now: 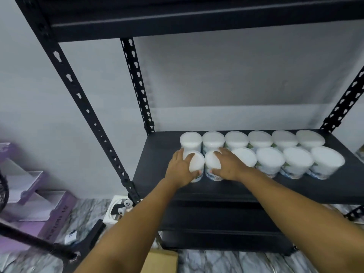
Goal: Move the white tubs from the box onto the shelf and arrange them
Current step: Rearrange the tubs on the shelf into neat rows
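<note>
Head view: placing step. Left hand (182, 167) gripping the front-left tub (195, 164), right hand (226, 164) gripping the neighbouring tub (212, 164), both on the shelf (157, 164). Next, probably: letting go, squaring the front row.

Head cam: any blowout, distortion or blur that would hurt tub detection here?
Head view: the white tubs' lids are overexposed, nearly featureless against the dark shelf. Head view: wide-angle bending curves the rack uprights and stretches the forearms. Head view: labels under the left hand and right hand are soft, unreadable; floor clutter at the lower left is blurred.
</note>
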Tool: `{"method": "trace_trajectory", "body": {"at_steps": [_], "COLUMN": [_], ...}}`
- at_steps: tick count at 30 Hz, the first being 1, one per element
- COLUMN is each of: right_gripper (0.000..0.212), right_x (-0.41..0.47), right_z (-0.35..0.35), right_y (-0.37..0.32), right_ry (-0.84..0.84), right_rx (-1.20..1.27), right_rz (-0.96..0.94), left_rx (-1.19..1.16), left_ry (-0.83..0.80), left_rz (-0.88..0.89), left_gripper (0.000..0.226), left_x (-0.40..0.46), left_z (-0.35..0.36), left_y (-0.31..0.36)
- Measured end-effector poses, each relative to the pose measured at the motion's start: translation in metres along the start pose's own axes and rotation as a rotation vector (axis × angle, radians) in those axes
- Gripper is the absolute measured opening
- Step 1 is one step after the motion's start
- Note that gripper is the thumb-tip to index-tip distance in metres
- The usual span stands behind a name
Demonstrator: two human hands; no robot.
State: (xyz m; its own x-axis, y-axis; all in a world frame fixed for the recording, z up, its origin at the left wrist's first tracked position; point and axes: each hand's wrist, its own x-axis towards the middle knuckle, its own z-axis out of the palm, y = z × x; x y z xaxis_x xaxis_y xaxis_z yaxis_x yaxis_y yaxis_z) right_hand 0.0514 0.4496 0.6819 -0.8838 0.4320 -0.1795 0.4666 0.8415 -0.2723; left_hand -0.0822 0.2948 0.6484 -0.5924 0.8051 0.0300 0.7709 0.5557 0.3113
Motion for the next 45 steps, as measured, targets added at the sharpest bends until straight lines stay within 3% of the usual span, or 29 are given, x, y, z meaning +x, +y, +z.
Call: {"method": "trace_trajectory", "body": {"at_steps": [3,9,12,17,23,32,38,45], "right_gripper": [0.078,0.07,0.074,0.072,0.07,0.069,0.067,0.064], "right_x": [-0.002,-0.002,-0.002,-0.003,-0.004,-0.006,-0.007,-0.007], "right_z": [0.003,0.003,0.004,0.004,0.004,0.007,0.01,0.008], "right_y": [-0.002,-0.002,0.002,0.003,0.006,0.01,0.006,0.007], "right_ry": [0.028,0.045,0.06,0.039,0.04,0.056,0.105,0.112], "right_rx": [0.01,0.02,0.025,0.028,0.046,0.027,0.027,0.01], "right_rz": [0.008,-0.006,-0.007,-0.005,-0.026,-0.008,0.005,-0.001], "left_rx": [0.034,-0.104,-0.052,-0.09,-0.029,0.01,0.059,-0.011], "left_ry": [0.091,0.006,0.057,-0.031,0.003,-0.047,0.041,-0.02], "left_rz": [-0.016,-0.004,-0.034,-0.018,-0.033,0.05,-0.036,0.078], "left_gripper": [0.069,0.07,0.074,0.063,0.065,0.041,0.054,0.043], "left_x": [-0.004,0.0,-0.003,-0.002,-0.008,-0.003,-0.007,-0.007], "left_z": [0.004,0.002,0.003,0.0,0.0,-0.001,0.0,-0.003], "left_y": [0.002,-0.003,-0.006,-0.009,-0.004,-0.008,0.004,0.0]}}
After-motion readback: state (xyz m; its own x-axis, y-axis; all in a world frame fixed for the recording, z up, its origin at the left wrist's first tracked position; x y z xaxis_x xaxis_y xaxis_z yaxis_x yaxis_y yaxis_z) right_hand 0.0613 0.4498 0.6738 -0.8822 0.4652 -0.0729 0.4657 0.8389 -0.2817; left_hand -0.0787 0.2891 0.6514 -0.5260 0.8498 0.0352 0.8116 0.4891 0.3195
